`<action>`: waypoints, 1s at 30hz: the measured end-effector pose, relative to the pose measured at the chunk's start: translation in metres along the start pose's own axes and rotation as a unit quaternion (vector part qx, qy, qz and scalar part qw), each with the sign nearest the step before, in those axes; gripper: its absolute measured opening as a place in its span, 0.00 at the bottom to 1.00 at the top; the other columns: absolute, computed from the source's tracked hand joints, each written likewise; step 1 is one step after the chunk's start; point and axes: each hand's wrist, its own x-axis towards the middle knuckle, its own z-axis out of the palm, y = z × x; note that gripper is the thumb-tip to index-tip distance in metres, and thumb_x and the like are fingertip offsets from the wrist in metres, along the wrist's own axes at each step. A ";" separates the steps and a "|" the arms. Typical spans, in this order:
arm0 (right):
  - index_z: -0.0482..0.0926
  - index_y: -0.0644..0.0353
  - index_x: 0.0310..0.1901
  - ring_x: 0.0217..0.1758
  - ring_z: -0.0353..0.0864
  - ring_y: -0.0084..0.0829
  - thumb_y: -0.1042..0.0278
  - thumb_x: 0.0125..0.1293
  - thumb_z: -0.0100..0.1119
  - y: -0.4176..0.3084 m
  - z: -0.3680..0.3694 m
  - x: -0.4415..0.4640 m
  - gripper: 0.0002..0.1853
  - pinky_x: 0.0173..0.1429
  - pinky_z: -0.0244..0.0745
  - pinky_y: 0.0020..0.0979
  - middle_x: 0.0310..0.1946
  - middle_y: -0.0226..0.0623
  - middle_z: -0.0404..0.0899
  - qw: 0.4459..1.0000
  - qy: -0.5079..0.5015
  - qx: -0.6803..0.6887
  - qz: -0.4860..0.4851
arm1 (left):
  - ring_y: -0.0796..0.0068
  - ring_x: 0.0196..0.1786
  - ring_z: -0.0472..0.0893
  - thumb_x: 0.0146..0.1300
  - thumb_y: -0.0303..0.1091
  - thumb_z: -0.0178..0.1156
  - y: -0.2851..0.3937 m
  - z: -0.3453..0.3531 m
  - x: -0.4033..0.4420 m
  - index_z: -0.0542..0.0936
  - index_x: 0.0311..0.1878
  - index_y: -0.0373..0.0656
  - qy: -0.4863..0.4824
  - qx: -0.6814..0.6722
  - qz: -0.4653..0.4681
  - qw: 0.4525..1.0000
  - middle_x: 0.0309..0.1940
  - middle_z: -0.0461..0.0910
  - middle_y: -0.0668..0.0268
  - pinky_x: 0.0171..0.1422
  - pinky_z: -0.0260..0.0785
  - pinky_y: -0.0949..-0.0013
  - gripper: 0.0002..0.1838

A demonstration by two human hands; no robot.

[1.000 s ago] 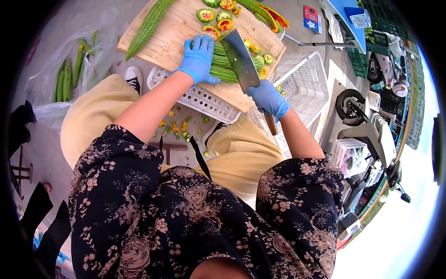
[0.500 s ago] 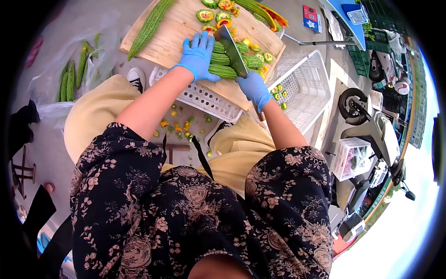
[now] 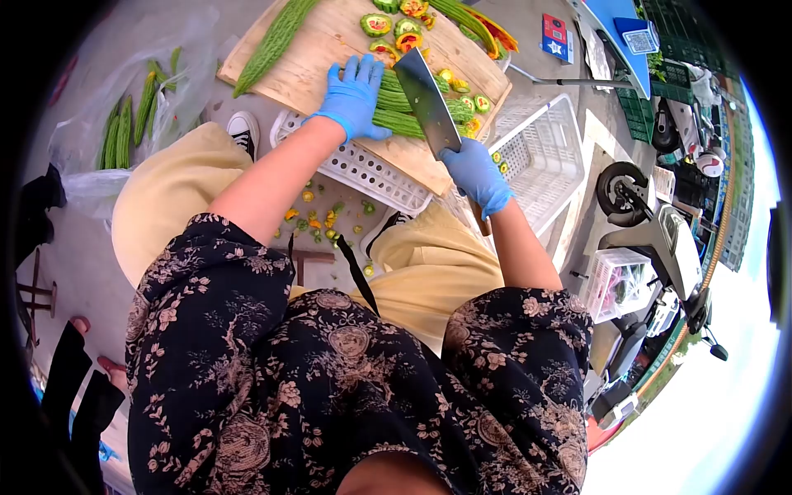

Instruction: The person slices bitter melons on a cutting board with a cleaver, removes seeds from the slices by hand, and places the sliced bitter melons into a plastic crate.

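Note:
My left hand (image 3: pixel 353 101), in a blue glove, lies flat with fingers stretched and thumb apart at the left end of a row of green bitter melons (image 3: pixel 398 122) on a wooden cutting board (image 3: pixel 334 41). My right hand (image 3: pixel 477 176), also gloved, is closed round the handle of a cleaver (image 3: pixel 429 99). Its broad blade is tilted above the right part of the row and hides some of it. Cut pieces with seeds lie beyond the blade. One long whole bitter melon (image 3: pixel 272 45) rests on the board's left side.
Under the board is a white plastic crate (image 3: pixel 363 172); another crate (image 3: pixel 544 157) with a few slices stands at the right. Scraps (image 3: pixel 318 221) litter the ground. A plastic bag of bitter melons (image 3: pixel 124 136) lies left. A scooter (image 3: pixel 660 239) is parked at right.
My right hand has drawn the cleaver up and toward me, to the right, so more of the blade shows. My left hand stays on the bitter melons.

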 end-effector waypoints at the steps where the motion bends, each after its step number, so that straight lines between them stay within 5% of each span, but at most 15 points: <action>1: 0.77 0.73 0.38 0.24 0.80 0.43 0.62 0.58 0.52 -0.003 0.001 -0.001 0.18 0.31 0.74 0.39 0.23 0.55 0.78 1.000 -0.006 0.006 0.006 | 0.50 0.72 0.52 0.35 0.68 0.66 0.000 -0.001 0.001 0.51 0.71 0.37 -0.006 0.005 0.000 1.000 0.70 0.51 0.50 0.69 0.44 0.41 0.64; 4: 0.76 0.69 0.34 0.13 0.68 0.25 0.61 0.61 0.52 0.005 0.007 0.008 0.15 0.17 0.65 0.29 0.15 0.33 0.69 1.000 -0.004 -0.003 -0.013 | 0.50 0.72 0.51 0.37 0.69 0.64 0.000 -0.001 0.001 0.52 0.70 0.36 -0.018 0.012 -0.001 1.000 0.70 0.51 0.50 0.69 0.43 0.40 0.63; 7: 0.76 0.71 0.34 0.12 0.69 0.26 0.60 0.61 0.51 0.007 0.008 0.017 0.17 0.17 0.65 0.30 0.15 0.34 0.69 0.999 -0.018 -0.044 -0.019 | 0.51 0.71 0.52 0.36 0.68 0.66 0.000 0.001 0.003 0.52 0.70 0.36 -0.007 0.001 -0.001 1.000 0.69 0.52 0.50 0.68 0.44 0.40 0.64; 10: 0.77 0.76 0.34 0.21 0.80 0.44 0.66 0.59 0.50 -0.009 0.003 0.019 0.16 0.25 0.74 0.38 0.22 0.56 0.77 0.996 -0.059 -0.060 0.009 | 0.51 0.70 0.54 0.32 0.66 0.68 0.001 0.004 0.001 0.53 0.69 0.36 -0.002 -0.014 -0.003 1.000 0.68 0.54 0.50 0.68 0.44 0.42 0.64; 13: 0.77 0.75 0.32 0.23 0.81 0.48 0.66 0.58 0.51 -0.015 0.013 0.036 0.15 0.25 0.75 0.40 0.23 0.59 0.77 0.995 -0.080 -0.025 0.051 | 0.52 0.69 0.54 0.32 0.66 0.68 0.002 0.002 0.002 0.54 0.69 0.36 0.000 -0.025 -0.004 1.000 0.68 0.54 0.51 0.68 0.43 0.43 0.64; 15: 0.77 0.74 0.32 0.24 0.82 0.46 0.67 0.59 0.51 0.021 0.054 0.072 0.14 0.27 0.77 0.40 0.23 0.57 0.78 0.992 0.035 -0.102 -0.071 | 0.51 0.69 0.54 0.32 0.66 0.68 0.000 0.006 0.001 0.54 0.69 0.37 0.012 -0.024 -0.008 1.000 0.68 0.54 0.51 0.68 0.43 0.43 0.64; 20: 0.79 0.69 0.37 0.28 0.81 0.42 0.63 0.58 0.54 -0.005 0.032 0.040 0.15 0.35 0.76 0.38 0.25 0.53 0.79 0.998 -0.012 0.037 0.046 | 0.49 0.70 0.53 0.32 0.66 0.68 0.000 0.007 -0.007 0.52 0.71 0.41 0.040 -0.043 -0.018 0.998 0.69 0.52 0.48 0.67 0.44 0.42 0.64; 24: 0.78 0.68 0.37 0.20 0.78 0.36 0.62 0.59 0.54 0.001 0.029 0.032 0.15 0.27 0.73 0.36 0.20 0.46 0.78 0.996 0.056 0.033 -0.055 | 0.48 0.70 0.52 0.32 0.66 0.69 -0.007 0.010 -0.010 0.51 0.72 0.44 0.059 -0.062 -0.010 0.996 0.69 0.51 0.46 0.68 0.45 0.44 0.65; 27: 0.79 0.68 0.36 0.21 0.78 0.38 0.61 0.59 0.54 -0.014 0.014 0.007 0.15 0.28 0.73 0.36 0.20 0.48 0.77 0.997 0.028 0.069 -0.001 | 0.48 0.71 0.52 0.32 0.66 0.69 -0.013 0.014 -0.007 0.50 0.72 0.42 0.061 -0.101 0.002 0.993 0.69 0.50 0.46 0.69 0.46 0.47 0.65; 28: 0.76 0.69 0.35 0.13 0.69 0.25 0.63 0.60 0.53 -0.009 0.015 0.007 0.14 0.17 0.67 0.30 0.15 0.34 0.70 0.996 0.025 0.072 -0.038 | 0.46 0.70 0.54 0.32 0.63 0.71 -0.013 0.016 -0.006 0.51 0.71 0.38 0.079 -0.110 0.002 0.991 0.69 0.50 0.45 0.70 0.48 0.50 0.65; 30: 0.78 0.72 0.36 0.22 0.77 0.40 0.62 0.59 0.53 -0.009 0.016 0.005 0.16 0.29 0.72 0.36 0.21 0.49 0.76 0.998 0.036 0.033 -0.032 | 0.46 0.69 0.54 0.32 0.61 0.72 -0.013 0.019 -0.006 0.51 0.70 0.35 0.090 -0.131 0.004 0.987 0.69 0.51 0.45 0.71 0.49 0.51 0.65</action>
